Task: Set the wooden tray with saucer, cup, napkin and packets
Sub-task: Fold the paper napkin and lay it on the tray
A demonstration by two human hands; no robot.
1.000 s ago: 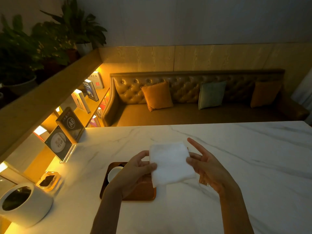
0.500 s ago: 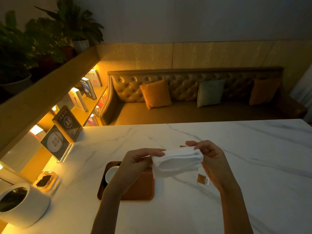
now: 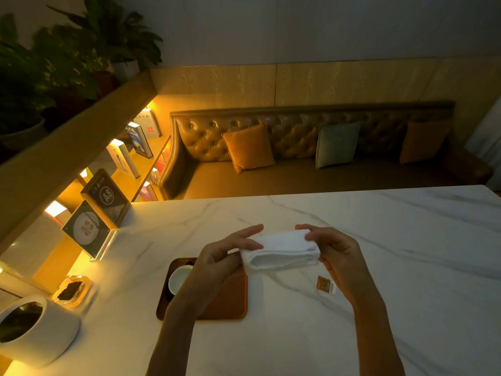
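A white napkin [image 3: 282,252] folded into a thick band hangs above the marble table, held at both ends. My left hand [image 3: 219,256] pinches its left end and my right hand [image 3: 334,253] grips its right end. Below my left hand lies the wooden tray [image 3: 230,299], with a white cup [image 3: 179,278] at its back left corner; the saucer under it is mostly hidden. A small brown packet [image 3: 324,284] lies on the table right of the tray, partly behind my right wrist.
At the table's left edge stand two framed signs [image 3: 95,213], a small glass dish [image 3: 71,290] and a round white pot [image 3: 32,329]. Beyond the table's far edge is a tufted bench [image 3: 298,158] with cushions. White marble table [image 3: 420,267] extends to the right.
The napkin, flat and open a second ago, has been folded over into a thick band between my hands. My right hand closed on its right end; the packet came into sight.
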